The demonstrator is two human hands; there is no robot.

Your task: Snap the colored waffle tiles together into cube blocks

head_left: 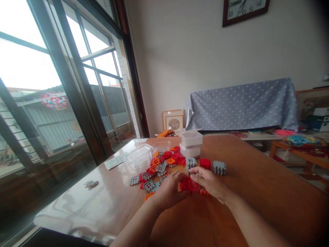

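Red interlocking plastic tiles (189, 185) with notched edges sit between my two hands, just above the wooden table. My left hand (171, 192) is closed on their left side, its fingertips partly hidden. From the right, my right hand (210, 183) grips them with bent fingers. A bit of orange tile (205, 193) shows below the right hand. Just beyond my hands stand a grey stack of tiles (191, 163), a red stack (205, 163) and another grey stack (219, 167). To the left lies a loose heap of red, orange and grey tiles (161, 168).
Two white plastic boxes (190, 151) are stacked behind the heap. A clear container (138, 156) and a printed card (114, 162) lie to the left, with a small clear packet (91, 184) nearer. The glossy wooden table (241, 192) borders a window on the left.
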